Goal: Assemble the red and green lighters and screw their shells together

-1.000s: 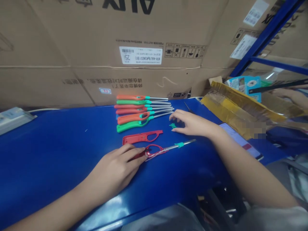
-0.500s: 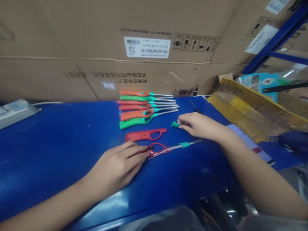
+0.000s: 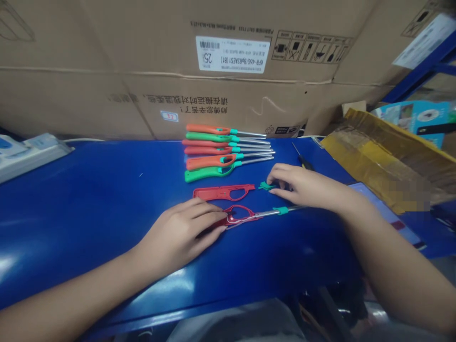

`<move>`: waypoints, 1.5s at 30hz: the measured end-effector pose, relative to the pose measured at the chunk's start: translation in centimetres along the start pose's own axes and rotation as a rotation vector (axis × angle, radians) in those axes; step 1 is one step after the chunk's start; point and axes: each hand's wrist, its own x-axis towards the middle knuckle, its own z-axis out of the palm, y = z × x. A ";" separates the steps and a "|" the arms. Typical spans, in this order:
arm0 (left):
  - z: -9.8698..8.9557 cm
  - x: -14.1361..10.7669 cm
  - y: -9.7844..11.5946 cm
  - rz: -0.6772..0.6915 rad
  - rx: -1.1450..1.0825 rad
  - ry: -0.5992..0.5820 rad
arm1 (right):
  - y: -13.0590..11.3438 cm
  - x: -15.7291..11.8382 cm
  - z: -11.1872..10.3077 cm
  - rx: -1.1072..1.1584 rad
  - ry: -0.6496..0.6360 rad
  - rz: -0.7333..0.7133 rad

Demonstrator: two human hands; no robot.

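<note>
On the surface [image 3: 107, 199], a row of utility lighters [image 3: 228, 149] toward the back, a lighter shell half [image 3: 223, 192] just before it, a partly assembled lighter [image 3: 245, 216] under the left hand [image 3: 178, 232] nearer still; a small plastic piece [image 3: 265, 186] at the right hand [image 3: 306, 186], a screwdriver [image 3: 302, 161] just behind; a power strip [image 3: 35, 152] far left, a tablet [image 3: 384, 213] right, cardboard cartons [image 3: 228, 99] behind all

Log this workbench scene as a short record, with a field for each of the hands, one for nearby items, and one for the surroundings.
Left hand: fingers lying on a red lighter body with a steel nozzle
Right hand: fingertips at a small teal plastic piece
Nearby: red lighter shell; row of orange, green and red long-nosed lighters; screwdriver
Surroundings: blue workbench; cardboard cartons; power strip
</note>
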 end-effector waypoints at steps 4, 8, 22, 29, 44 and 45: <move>-0.1 0.0 0.1 -0.008 0.007 -0.024 | -0.3 0.7 0.3 -0.036 0.020 -0.047; -0.1 0.1 0.0 -0.012 -0.016 -0.024 | -0.6 0.9 0.2 -0.040 0.068 -0.060; -0.1 0.2 0.1 -0.043 -0.046 -0.040 | -0.9 0.2 -0.2 -0.079 0.095 -0.079; -0.1 0.2 0.0 -0.051 -0.046 -0.048 | -0.8 0.0 -0.1 -0.122 0.052 -0.060; -0.1 0.2 0.0 -0.049 -0.040 -0.053 | 0.4 0.4 0.1 -0.080 0.150 -0.134; -0.1 0.2 0.0 -0.050 -0.039 -0.052 | 0.4 0.4 0.0 -0.081 0.148 -0.132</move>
